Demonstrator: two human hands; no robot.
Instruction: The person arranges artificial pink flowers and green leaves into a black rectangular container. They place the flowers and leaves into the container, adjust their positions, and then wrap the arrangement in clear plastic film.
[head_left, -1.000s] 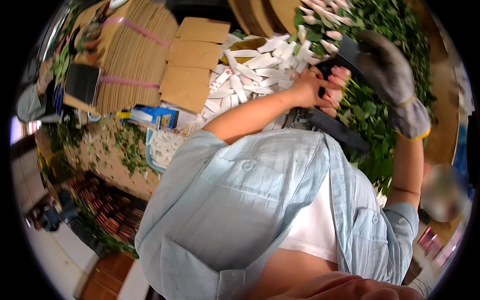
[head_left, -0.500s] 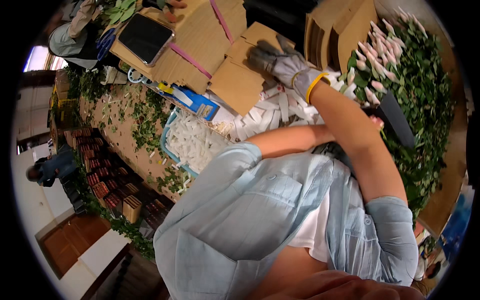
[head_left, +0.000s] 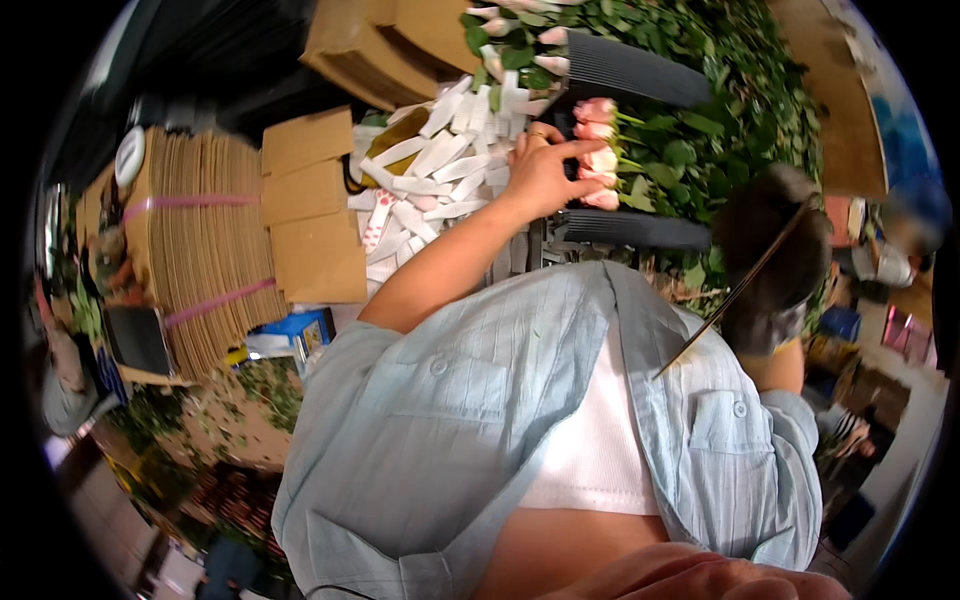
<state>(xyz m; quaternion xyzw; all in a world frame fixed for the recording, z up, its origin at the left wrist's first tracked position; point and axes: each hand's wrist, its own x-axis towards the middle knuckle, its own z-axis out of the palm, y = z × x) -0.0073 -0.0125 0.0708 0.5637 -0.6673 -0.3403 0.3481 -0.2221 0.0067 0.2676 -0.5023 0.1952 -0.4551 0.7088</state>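
Left hand [head_left: 545,170], bare, fingers spread and curled loosely over the pink rose heads [head_left: 598,160], fingertips touching the blooms, not closed tight around any stem. Right hand [head_left: 765,265], gloved in grey, closed on a thin stick [head_left: 735,290] that slants down toward seven o'clock across the shirt; whether blade or rod, too blurred to tell.

Roses lying in a row at twelve to one o'clock from the left hand, heads pointing toward nine, stems and leaves trailing toward three into the green foliage [head_left: 720,110]. Two dark ribbed rails [head_left: 630,70] above and below the blooms, framing them like a trough.

Likely step: evening up the heads of a bunch. Next move seemingly calling for a firmer gather of the stems while keeping the heads level.

At nine o'clock from the hand, a heap of white paper strips [head_left: 430,180]; farther out at nine, stacked cardboard sheets [head_left: 200,240] bound with pink bands.
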